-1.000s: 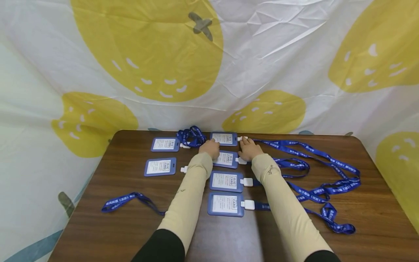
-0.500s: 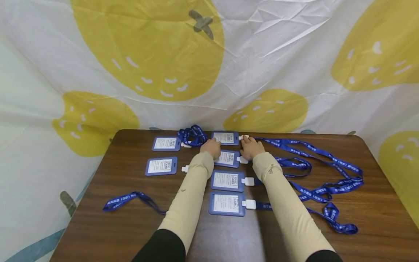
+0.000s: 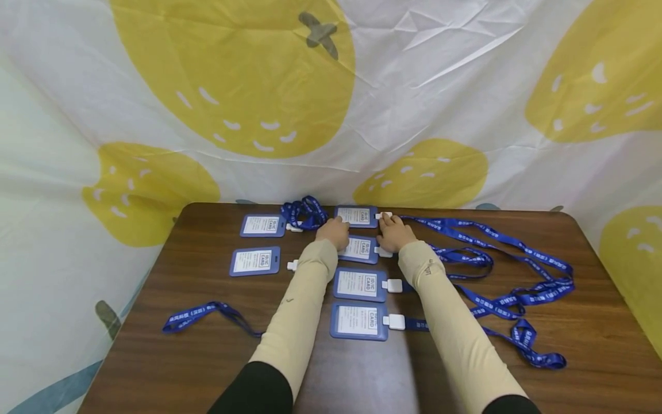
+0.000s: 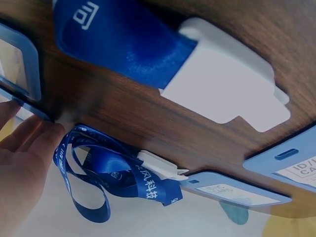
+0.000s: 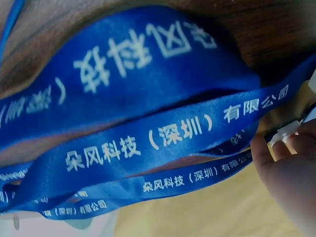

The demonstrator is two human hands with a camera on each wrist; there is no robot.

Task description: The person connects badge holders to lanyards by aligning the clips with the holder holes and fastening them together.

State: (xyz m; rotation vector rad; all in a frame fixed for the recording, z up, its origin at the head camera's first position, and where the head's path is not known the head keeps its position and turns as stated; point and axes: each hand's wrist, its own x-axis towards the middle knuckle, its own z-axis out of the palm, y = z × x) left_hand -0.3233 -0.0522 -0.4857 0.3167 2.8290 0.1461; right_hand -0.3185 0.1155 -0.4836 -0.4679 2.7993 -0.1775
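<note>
At the far edge of the desk (image 3: 207, 345), the left hand (image 3: 333, 232) rests its fingers on the near left corner of the farthest blue card holder (image 3: 355, 216), its grip loose rather than closed round it, while the right hand (image 3: 395, 233) pinches the white clip (image 3: 384, 215) at that holder's right end, from which a blue lanyard (image 3: 496, 241) trails off to the right. Three more card holders (image 3: 359, 284) lie in a column between the forearms, and two others (image 3: 256, 260) sit well apart on the left, beside a bunched lanyard (image 3: 304, 211)
</note>
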